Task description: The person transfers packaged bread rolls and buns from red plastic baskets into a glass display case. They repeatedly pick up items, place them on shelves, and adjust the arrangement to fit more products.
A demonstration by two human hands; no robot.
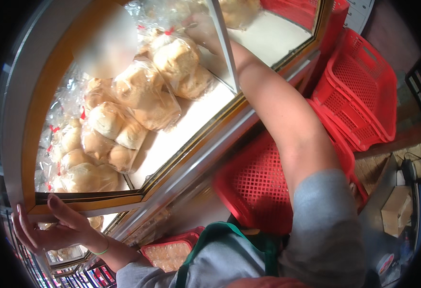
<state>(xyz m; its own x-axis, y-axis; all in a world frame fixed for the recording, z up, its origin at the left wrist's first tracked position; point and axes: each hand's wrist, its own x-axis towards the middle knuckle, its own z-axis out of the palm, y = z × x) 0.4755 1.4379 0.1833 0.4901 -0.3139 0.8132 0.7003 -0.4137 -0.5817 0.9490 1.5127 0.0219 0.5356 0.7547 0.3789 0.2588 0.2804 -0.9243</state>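
My left hand (59, 229) is at the lower left corner of a glass display case, its fingers spread and its thumb against the wooden frame (90, 204). My right arm reaches over the case's front edge, past a white upright bar (224, 45). Behind that bar is my right hand (202, 30), near the tied top of a clear bag of bread rolls (177, 60); its fingers are blurred and partly covered by plastic. More bagged rolls (146, 96) lie to the left on the white shelf (181, 120), several closed with red ties.
Below my right arm sits a red perforated basket (253, 180). Stacked red crates (364, 86) stand at the right. A red tray of packed goods (169, 254) is near my left forearm. A cardboard box (396, 211) is at the far right.
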